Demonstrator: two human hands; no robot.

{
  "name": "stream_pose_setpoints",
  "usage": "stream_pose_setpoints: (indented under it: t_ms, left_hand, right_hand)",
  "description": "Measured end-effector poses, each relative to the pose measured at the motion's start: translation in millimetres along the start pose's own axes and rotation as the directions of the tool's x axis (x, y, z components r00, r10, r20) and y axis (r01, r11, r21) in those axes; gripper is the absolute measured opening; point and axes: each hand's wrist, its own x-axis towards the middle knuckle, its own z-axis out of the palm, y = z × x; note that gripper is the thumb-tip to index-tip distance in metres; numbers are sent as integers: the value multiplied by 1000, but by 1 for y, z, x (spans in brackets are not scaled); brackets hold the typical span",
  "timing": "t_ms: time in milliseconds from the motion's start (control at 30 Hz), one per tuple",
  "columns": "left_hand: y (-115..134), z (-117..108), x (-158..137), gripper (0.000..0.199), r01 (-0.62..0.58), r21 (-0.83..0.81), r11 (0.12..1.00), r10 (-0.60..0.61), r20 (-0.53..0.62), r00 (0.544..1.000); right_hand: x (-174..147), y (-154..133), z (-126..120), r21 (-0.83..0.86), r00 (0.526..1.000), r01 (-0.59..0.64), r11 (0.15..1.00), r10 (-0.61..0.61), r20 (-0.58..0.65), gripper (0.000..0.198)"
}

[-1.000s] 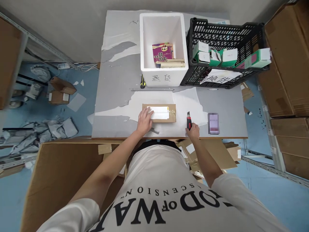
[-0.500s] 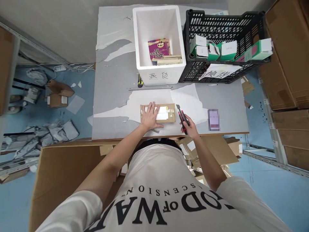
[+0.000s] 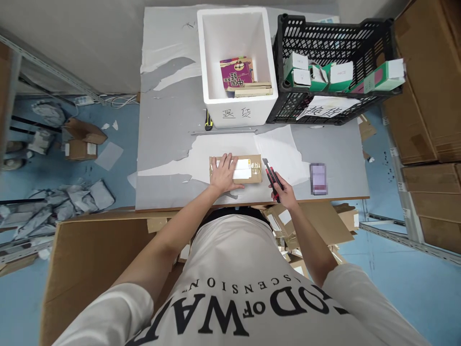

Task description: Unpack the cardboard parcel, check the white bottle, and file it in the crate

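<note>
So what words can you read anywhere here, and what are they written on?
"OD OF WA" and "SCENSION", upside down, cut off: the person's shirt.
"退货": handwritten on the white foam box.
"换货": paper sign on the black crate.
Parcel label, book cover, green boxes: too small.
Phone: blurred.

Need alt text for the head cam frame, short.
Seen from above, a person's left hand presses flat on a taped cardboard parcel on a grey table, while the right hand holds a red utility knife beside the parcel's right end. Behind stand a white foam box with books and a black crate of small boxes.
</note>
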Motion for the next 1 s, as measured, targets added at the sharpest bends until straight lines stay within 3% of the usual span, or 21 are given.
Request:
stream_pose_setpoints:
  t_ms: [300,600,1000]
  left_hand:
    - [-3,1,-1,118,2,8,1000,-2,-1,1000]
    - [-4,8,2,112,5,-44,999,-6,-18,1000]
    - [1,5,3,112,56,49,997,-59,46,997]
  right_hand:
    - [-1,-2,-2,7,996,-42,999,42,76,83]
    - [-3,-11,-29,-142,980,-94,985,117,161,81]
    - [-18,-13,-32,-244,964,-77,967,135,228,78]
